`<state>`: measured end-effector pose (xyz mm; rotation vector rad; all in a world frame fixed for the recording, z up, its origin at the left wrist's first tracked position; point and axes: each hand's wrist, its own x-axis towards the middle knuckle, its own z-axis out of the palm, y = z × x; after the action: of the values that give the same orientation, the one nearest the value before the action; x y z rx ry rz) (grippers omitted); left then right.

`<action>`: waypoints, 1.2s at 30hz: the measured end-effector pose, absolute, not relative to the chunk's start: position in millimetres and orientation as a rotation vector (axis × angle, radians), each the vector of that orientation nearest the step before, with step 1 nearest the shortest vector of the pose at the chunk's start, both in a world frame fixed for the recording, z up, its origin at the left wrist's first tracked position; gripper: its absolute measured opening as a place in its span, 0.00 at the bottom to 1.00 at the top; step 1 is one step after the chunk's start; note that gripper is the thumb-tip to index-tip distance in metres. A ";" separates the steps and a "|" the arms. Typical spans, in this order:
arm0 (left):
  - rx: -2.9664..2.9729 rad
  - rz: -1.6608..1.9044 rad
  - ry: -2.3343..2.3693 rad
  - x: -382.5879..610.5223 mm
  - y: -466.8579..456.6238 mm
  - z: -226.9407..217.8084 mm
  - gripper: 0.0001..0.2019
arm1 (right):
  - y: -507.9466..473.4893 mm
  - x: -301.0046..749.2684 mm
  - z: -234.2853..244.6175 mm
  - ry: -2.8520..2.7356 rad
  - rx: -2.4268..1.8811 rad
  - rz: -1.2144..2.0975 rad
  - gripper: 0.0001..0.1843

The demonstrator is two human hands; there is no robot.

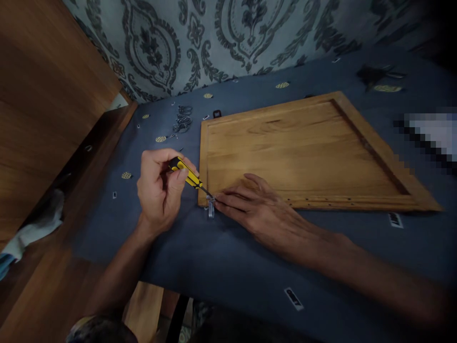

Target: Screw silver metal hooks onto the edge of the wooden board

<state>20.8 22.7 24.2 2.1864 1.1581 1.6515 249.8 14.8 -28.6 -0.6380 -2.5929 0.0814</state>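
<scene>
My left hand (159, 188) is closed around a yellow-and-black screwdriver (186, 174), whose tip points down at a small metal bracket (211, 208) at the near left corner of a wooden panel (303, 152). My right hand (250, 202) lies across that corner of the panel. Its fingers are stretched toward the bracket and touch it, holding it against the wood. The panel lies flat on a dark blue cloth (221, 267).
A pile of metal hooks (183, 119) and scattered small parts lie on the cloth beyond the panel's left end. Wooden furniture (50, 95) stands at the left, patterned wallpaper (214, 38) behind. A dark object (371, 75) lies at the far right.
</scene>
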 end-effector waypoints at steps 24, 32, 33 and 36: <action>2.249 1.549 1.099 27.0 21.8 43.6 0.14 | 13.1 246.6 -22.5 -2.597 -0.676 0.059 0.16; 2.257 1.352 0.967 20.9 22.0 51.0 0.15 | 13.5 246.8 -22.9 -2.604 -0.670 0.054 0.19; 2.263 1.351 0.973 20.3 22.7 49.5 0.15 | 13.5 246.6 -22.8 -2.603 -0.669 0.051 0.19; 2.297 1.370 1.014 19.8 25.2 44.3 0.15 | 13.6 246.2 -22.6 -2.599 -0.675 0.042 0.19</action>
<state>19.8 25.2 44.3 2.2974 1.0138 1.3704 246.2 13.6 -22.6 -0.6748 -2.5991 0.0420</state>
